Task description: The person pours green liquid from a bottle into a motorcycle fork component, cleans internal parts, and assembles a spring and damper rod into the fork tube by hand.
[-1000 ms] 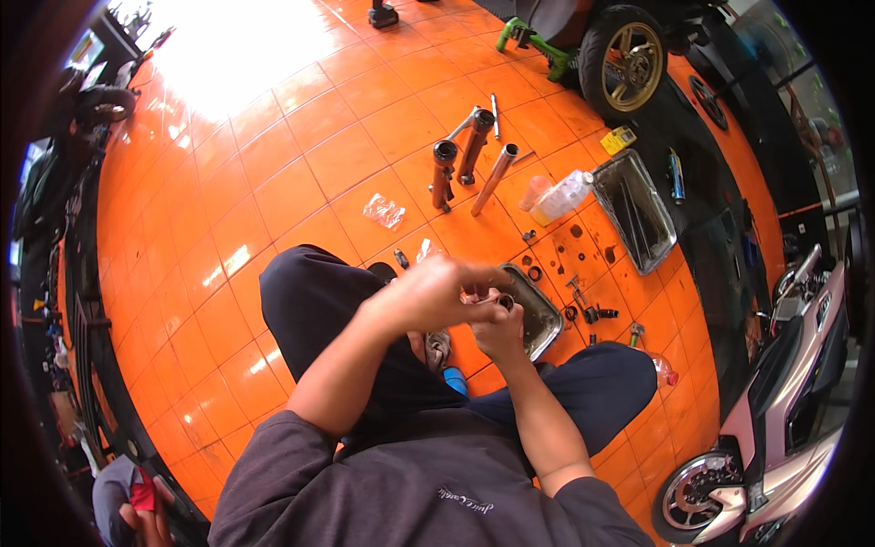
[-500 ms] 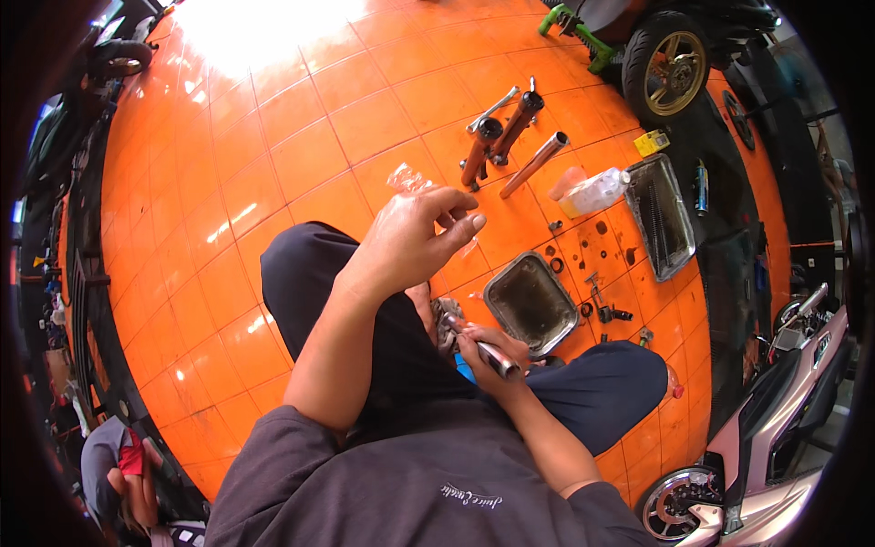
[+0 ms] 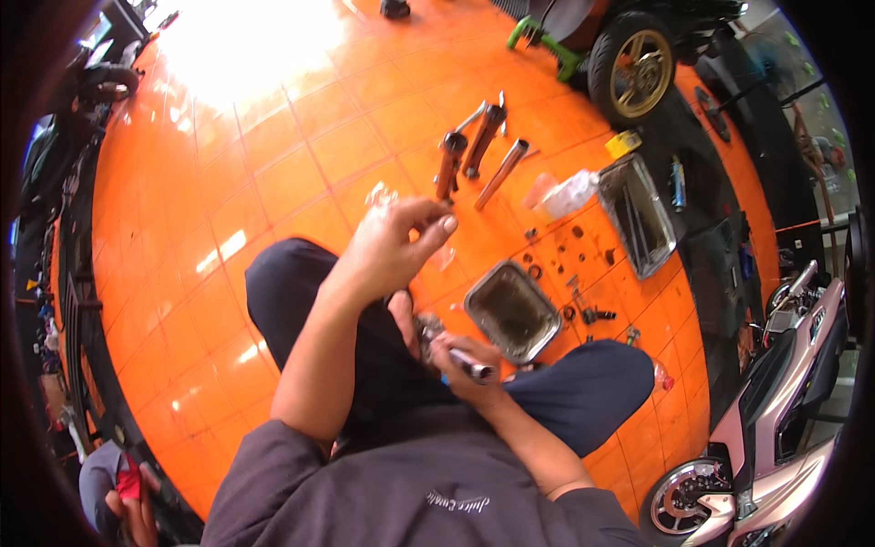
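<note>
My right hand (image 3: 467, 357) is wrapped round a shiny metal tube (image 3: 481, 372), held slanting over my lap with its open end toward me. The tube's far end runs toward a greyish rag (image 3: 428, 325) beside my foot (image 3: 402, 314). My left hand (image 3: 394, 244) is raised above my left knee, fingers curled in and thumb close to the index finger; whatever they may pinch is hidden. Crumpled clear plastic (image 3: 381, 193) shows just beyond that hand. Past it stand two dark-topped fork legs (image 3: 450, 166) and a loose tube (image 3: 501, 175).
A grimy metal tray (image 3: 468, 310) sits before my right knee, near scattered small parts (image 3: 594, 315). Farther right lie another tray (image 3: 670, 244), a plastic bottle (image 3: 570, 196) and a yellow box (image 3: 623, 144). Motorcycles (image 3: 784, 383) stand at right; another person (image 3: 114, 488) is at lower left.
The whole view has shifted, so floor items appear a little farther left. My left hand stays raised with fingers curled, and my right hand keeps its grip on the tube.
</note>
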Available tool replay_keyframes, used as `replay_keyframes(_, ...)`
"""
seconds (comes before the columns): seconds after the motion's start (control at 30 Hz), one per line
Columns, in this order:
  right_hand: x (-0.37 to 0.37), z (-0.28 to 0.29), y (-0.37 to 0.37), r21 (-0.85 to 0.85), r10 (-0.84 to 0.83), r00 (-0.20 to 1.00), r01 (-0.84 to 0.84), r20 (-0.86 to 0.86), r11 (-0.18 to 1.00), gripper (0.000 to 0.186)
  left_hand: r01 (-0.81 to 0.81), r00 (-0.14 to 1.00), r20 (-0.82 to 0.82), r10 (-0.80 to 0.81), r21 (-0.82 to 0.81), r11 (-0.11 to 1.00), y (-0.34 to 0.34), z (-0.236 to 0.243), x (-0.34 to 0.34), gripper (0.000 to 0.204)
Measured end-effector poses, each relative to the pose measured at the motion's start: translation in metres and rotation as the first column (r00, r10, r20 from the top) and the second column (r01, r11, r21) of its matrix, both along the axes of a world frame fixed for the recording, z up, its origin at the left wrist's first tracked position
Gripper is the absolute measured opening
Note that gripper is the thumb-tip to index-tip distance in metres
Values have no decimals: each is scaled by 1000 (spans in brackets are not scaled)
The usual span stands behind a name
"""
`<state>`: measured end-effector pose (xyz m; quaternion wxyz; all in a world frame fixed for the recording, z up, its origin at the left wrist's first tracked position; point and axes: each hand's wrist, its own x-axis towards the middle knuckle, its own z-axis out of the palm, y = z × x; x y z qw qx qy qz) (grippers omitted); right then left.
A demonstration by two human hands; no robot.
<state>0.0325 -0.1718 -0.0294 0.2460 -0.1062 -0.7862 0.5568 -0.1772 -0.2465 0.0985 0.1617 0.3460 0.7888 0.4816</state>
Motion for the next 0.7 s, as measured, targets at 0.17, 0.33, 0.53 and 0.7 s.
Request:
replay_keyframes(0.17,5,-52,-2,49,-39,953,26,299,998,15,-44,999,12,45,-27,999,9,-1,5,31)
replay_keyframes(0.33,7,16,31,-359,-171,942,272,290,893,9,25,985,170,9,-197,980,5,-3,4,32)
replay_keyframes(0.53,15,47,75,-506,-226,921,367,318,781,15,162,986,113,-119,-547,821,21,-68,11,30)
replay_keyframes(0.7,2,30,86,-639,-237,918,392,317,662,18,530,751,321,-577,-814,237,34,-253,40,45)
